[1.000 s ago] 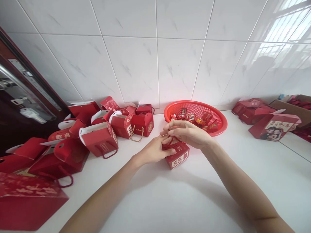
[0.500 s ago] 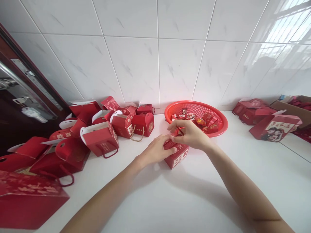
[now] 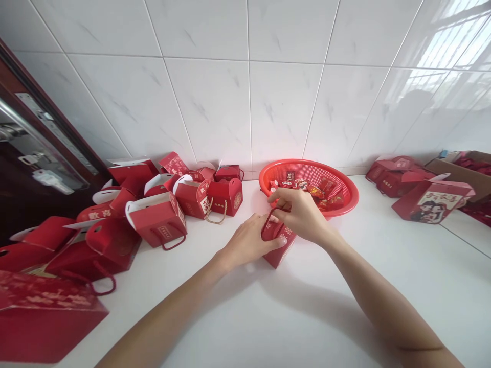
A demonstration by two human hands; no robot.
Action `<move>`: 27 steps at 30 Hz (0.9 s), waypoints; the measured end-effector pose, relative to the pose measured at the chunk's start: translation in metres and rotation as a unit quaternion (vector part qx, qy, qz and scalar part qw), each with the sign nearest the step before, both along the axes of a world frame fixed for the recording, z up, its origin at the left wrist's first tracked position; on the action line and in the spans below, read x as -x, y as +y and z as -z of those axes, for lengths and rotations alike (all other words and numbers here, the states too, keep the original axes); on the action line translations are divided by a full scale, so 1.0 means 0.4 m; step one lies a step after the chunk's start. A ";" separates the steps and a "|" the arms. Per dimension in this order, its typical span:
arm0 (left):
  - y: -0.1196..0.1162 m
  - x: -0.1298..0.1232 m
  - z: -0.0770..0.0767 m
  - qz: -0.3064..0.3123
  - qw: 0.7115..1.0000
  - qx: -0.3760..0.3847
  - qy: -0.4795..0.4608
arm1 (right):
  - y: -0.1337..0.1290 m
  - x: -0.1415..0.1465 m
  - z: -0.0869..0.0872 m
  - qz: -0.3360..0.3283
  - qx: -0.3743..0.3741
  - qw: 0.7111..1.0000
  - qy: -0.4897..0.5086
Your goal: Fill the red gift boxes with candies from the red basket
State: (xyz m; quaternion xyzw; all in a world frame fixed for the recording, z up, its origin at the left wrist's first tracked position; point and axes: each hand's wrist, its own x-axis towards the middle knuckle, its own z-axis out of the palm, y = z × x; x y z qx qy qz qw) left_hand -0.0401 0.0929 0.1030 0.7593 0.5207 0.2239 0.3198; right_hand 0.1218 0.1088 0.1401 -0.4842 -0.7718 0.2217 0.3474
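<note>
- Red box point(image 3: 273, 257): in the head view, it stood on the white counter point(image 3: 245, 317), well in from the back edge along the tiled wall, just nearer than the basket.
- From the right hand point(image 3: 299, 212) the box lay below and slightly left, towards the counter's near side. Its cord handle point(image 3: 266, 220) arched up between the hands. The longest visible edge ran from the near corner back and rightward; covered as the box was, its true long axis could not be told. The left hand point(image 3: 249, 240) was nearer the body, the right nearer the cord.
- Left fingers curled round the far-left side, thumb laid across the top, gripping it. Right thumb and forefinger appeared to pinch the cord, the contact partly hidden.
- Counts: one box in hand; one red basket point(image 3: 353, 193) by the back edge, holding roughly eight wrapped sweets point(image 3: 315, 191), some possibly covered; about a dozen boxes point(image 3: 157, 220) crowded leftward, overlapping too much for certainty; at least two more boxes point(image 3: 433, 202) on the right; one carton point(image 3: 454, 172) at the far right.
</note>
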 end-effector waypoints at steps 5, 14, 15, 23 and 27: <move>0.001 0.002 -0.005 -0.005 1.000 0.003 -0.007 | 0.009 -0.008 -0.001 0.012 0.014 0.996 0.083; 0.011 0.007 -0.001 0.050 0.992 0.036 -0.108 | -0.008 -0.023 -0.020 0.049 -0.041 0.994 0.086; 0.011 0.007 0.000 0.056 0.991 0.047 -0.115 | -0.010 -0.024 -0.022 0.047 -0.039 0.994 0.091; 0.020 0.008 0.017 0.065 0.981 0.086 -0.162 | -0.017 -0.024 -0.028 0.056 -0.037 0.996 0.059; 0.037 0.012 0.041 0.077 0.979 0.065 -0.177 | -0.026 -0.022 -0.036 0.050 -0.028 0.998 -0.005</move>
